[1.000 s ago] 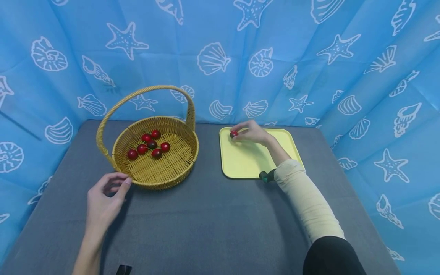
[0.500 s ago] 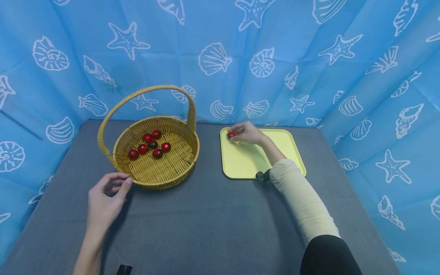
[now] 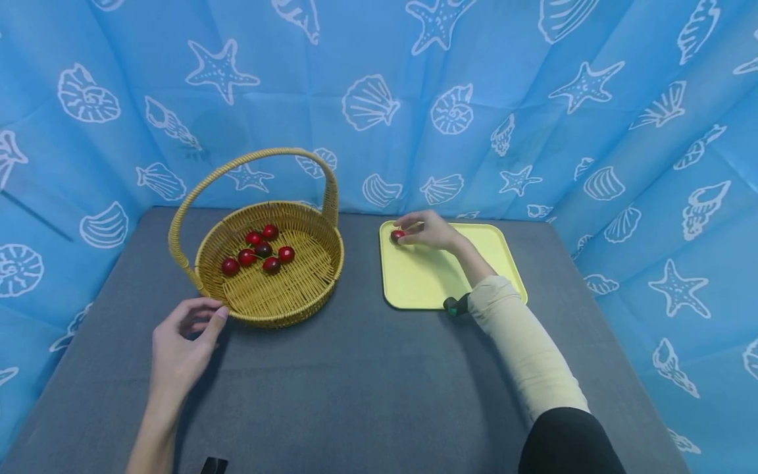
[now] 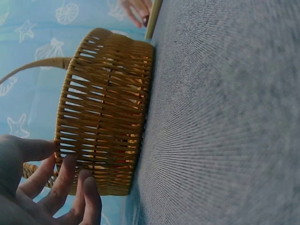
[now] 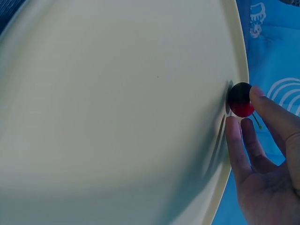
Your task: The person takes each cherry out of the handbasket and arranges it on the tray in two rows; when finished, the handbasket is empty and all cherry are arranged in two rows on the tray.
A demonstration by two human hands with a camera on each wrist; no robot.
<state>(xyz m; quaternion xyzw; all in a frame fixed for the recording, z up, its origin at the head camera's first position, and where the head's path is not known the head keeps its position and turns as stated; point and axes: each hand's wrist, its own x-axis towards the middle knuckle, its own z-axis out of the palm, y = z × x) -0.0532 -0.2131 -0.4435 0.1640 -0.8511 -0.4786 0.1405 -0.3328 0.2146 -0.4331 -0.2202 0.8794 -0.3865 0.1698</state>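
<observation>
At the left of the table, a round wicker basket [image 3: 278, 321] with a tall arched handle holds several dark red cherries [image 3: 263, 249]. My left hand [image 3: 180, 342] is at its near left rim, thumb and index fingertips at the edge; in the left wrist view the other fingers [image 4: 92, 194] curve beside the woven wall. Over the far left corner of a yellow tray [image 3: 414, 286], my right hand [image 3: 431, 232] holds one cherry [image 5: 241, 101] at its fingertips. The right wrist view shows the thumb against this cherry, low at the tray's surface, its green stem sticking out.
The grey cloth-covered table [image 3: 331, 388] carries both basket and tray. A blue curtain [image 3: 308, 99] printed with white shells and starfish hangs behind and at the sides. The basket handle [image 3: 254, 155] rises above the rim.
My right hand has shifted slightly left on the tray with the cherry, which now sits a little lower between the fingers. The left hand and basket stay in place.
</observation>
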